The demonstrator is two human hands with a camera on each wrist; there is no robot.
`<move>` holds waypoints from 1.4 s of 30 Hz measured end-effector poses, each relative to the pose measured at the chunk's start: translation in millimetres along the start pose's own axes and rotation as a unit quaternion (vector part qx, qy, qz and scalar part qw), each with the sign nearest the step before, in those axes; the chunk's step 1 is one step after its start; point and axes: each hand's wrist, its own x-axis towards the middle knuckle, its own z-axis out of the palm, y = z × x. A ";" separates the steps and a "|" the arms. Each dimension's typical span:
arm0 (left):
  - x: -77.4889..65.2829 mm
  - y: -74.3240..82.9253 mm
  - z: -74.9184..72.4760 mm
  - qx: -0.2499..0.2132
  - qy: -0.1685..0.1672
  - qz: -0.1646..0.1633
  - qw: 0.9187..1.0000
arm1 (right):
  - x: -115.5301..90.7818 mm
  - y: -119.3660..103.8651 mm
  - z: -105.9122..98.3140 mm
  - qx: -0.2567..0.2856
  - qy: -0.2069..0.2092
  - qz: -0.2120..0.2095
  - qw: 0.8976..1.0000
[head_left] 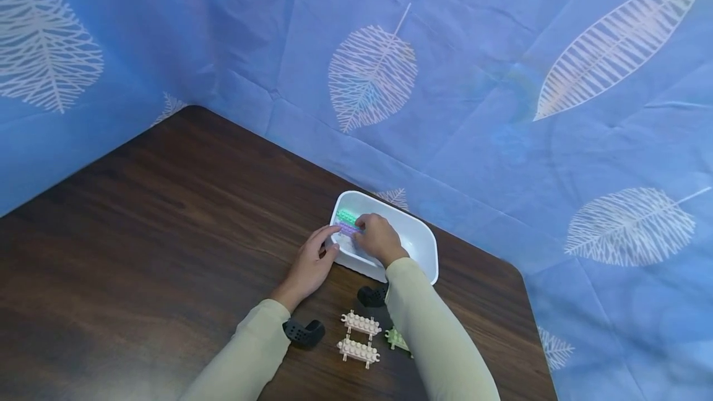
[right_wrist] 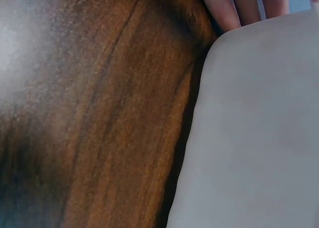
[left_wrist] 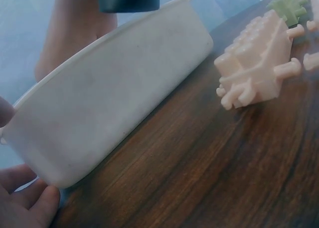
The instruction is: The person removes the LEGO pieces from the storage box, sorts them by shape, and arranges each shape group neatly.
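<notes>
A white plastic tub [head_left: 419, 241] stands on the table, holding a bright green studded toy block piece [head_left: 346, 215] and a purple one [head_left: 348, 228] at its left end. My left hand [head_left: 308, 267] grips the tub's near left corner, one finger over the rim and others low on the outer wall [left_wrist: 94, 103]. Inside the tub, my right hand [head_left: 380, 238] has bent fingers at the right ends of both pieces. Whether it pinches one is hidden. The right wrist view shows mostly tub wall and table, with left-hand fingers [right_wrist: 249, 6] at the corner.
Nearer me on the dark wooden table [head_left: 184, 234] lie two cream studded pieces with small pegs [head_left: 361, 324] and a pale green one [head_left: 395, 338], partly behind my right sleeve [head_left: 434, 333]. A blue leaf-patterned cloth [head_left: 457, 79] hangs behind the tub.
</notes>
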 end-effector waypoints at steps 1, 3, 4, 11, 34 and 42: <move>0.1 0.4 -0.1 0.001 0.000 -0.002 1.000 | 1.0 -0.1 0.3 -0.002 -0.001 0.000 1.000; 0.4 0.6 -0.2 0.004 0.001 -0.003 1.000 | 3.0 -0.8 0.4 -0.003 -0.002 -0.002 1.000; 0.5 0.7 -0.3 0.005 0.002 -0.004 1.000 | 3.8 -1.2 0.6 -0.004 -0.003 -0.003 1.000; -0.4 1.8 -0.3 0.006 0.002 -0.003 1.000 | 8.5 -3.9 3.9 -0.011 -0.013 -0.009 1.000; 0.3 -0.6 -0.1 0.004 0.007 0.013 1.000 | 7.5 -8.5 -1.1 -0.025 -0.001 -0.027 0.999; 0.3 -0.9 0.4 0.007 0.008 0.002 1.000 | -0.9 -3.4 -13.6 -0.020 0.018 -0.027 0.999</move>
